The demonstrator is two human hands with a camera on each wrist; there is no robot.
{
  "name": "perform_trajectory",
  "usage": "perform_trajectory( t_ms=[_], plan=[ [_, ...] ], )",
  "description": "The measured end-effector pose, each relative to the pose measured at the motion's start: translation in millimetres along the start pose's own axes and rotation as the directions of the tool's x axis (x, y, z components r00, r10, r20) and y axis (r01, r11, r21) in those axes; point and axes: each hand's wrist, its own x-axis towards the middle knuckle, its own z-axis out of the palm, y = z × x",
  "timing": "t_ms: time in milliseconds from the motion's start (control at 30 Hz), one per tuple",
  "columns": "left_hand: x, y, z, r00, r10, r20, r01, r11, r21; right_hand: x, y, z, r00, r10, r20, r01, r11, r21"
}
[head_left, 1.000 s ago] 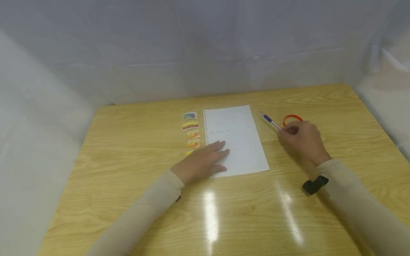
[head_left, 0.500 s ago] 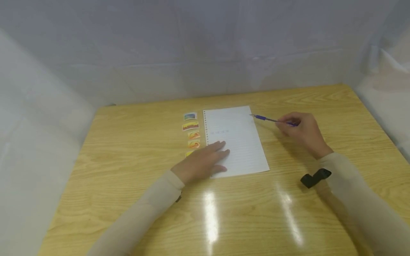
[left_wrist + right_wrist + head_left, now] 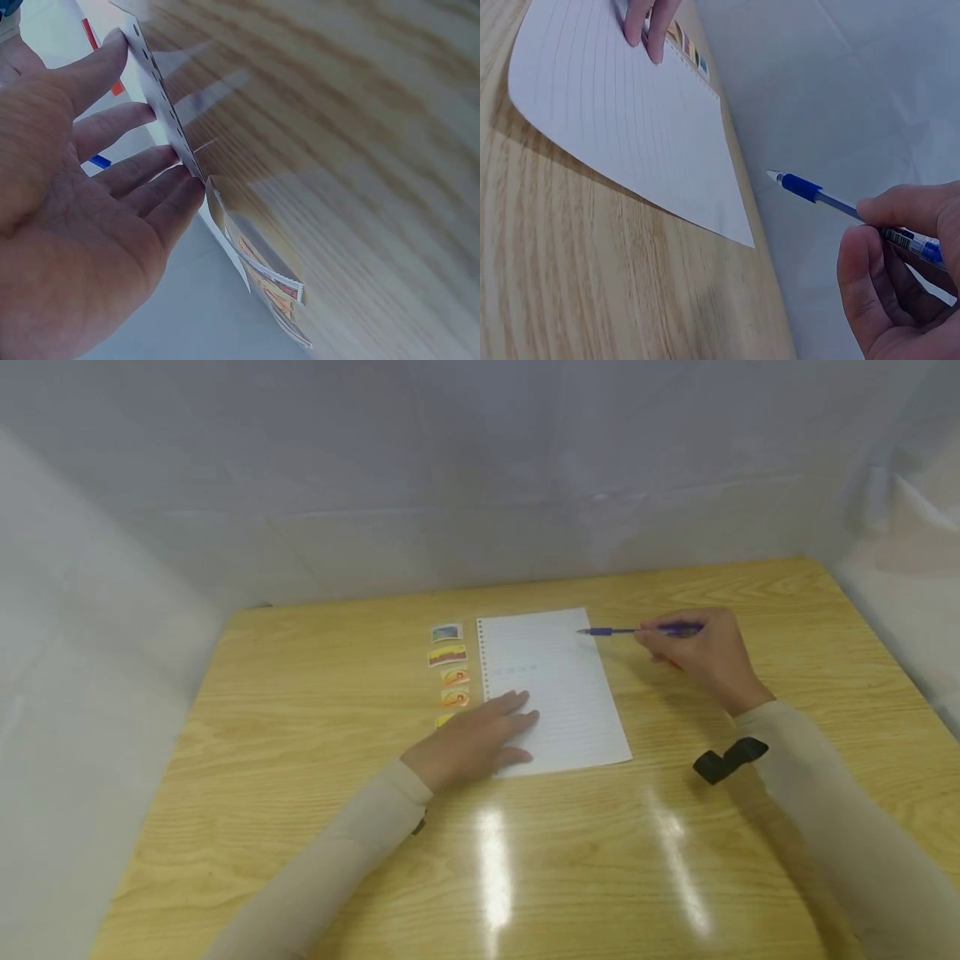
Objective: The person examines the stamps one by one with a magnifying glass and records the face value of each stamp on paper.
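Observation:
A lined sheet of loose-leaf paper (image 3: 566, 693) with a punched left edge lies on the table. My left hand (image 3: 472, 739) rests on its lower left part, fingers spread. Between the thumb and fingers of my right hand (image 3: 708, 656) I hold a blue pen (image 3: 600, 632), tip pointing left over the paper's upper right edge. The right wrist view has the pen's tip (image 3: 774, 175) raised clear of the sheet. Beside the punched edge runs a column of several small stamps (image 3: 447, 656); a yellow one (image 3: 444, 720) is partly hidden by my left hand.
A red band (image 3: 673, 665) lies mostly hidden behind my right hand. The wooden table (image 3: 315, 710) reaches back to a hanging pale sheet (image 3: 480, 485), and more white cloth (image 3: 82, 652) stands at the left side.
My right hand has lifted the pen off the table and carried it up and left, its tip now above the paper's edge. My left hand has stayed put.

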Motion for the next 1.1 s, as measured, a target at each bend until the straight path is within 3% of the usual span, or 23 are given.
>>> perform_trajectory(
  t_ms=[633, 933, 1100],
  plan=[
    [-1.1, 3.0, -0.7, 1.0, -0.003, 0.0, 0.003, 1.0, -0.008, 4.3, -11, 11, 0.999, 0.052, 0.005, -0.052, 0.997, 0.052],
    [-2.2, 2.2, 0.1, 1.0, 0.018, -0.016, -0.018, 1.0, 0.001, 8.3, -10, 17, 1.0, -0.016, 0.009, 0.016, 0.999, 0.039],
    [-2.3, 2.8, -0.5, 1.0, 0.003, -0.01, -0.003, 1.0, -0.012, 12.7, -9, 23, 0.998, -0.054, 0.027, 0.048, 0.984, 0.17]
  ],
)
